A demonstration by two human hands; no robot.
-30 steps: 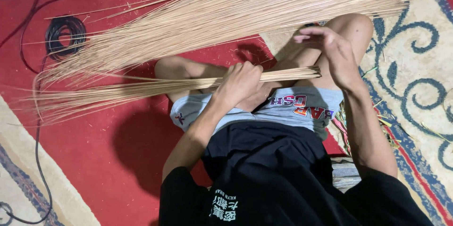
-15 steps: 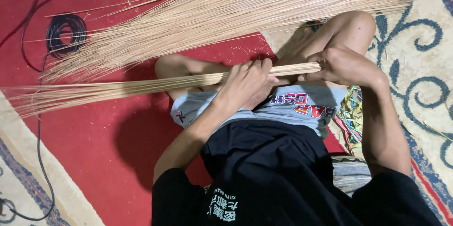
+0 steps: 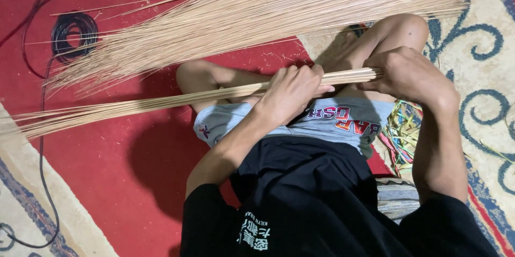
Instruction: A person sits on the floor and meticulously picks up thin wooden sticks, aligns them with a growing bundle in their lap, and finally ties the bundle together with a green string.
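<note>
Fingers of your left hand (image 3: 292,93) wrap the thin stick bundle (image 3: 161,102). Your right hand (image 3: 405,74) clasps its butt end, fingers closed.

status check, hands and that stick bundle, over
Left hand clamped mid stick bundle. Right hand gripping its butt end. Big loose stick pile lies beyond, apart.

Stick bundle (image 3: 161,101) across lap; bigger stick pile (image 3: 279,10) beyond; cable coil (image 3: 74,30) left.

Red carpet (image 3: 107,182), cream patterned border; coiled black cable (image 3: 74,30).
</note>
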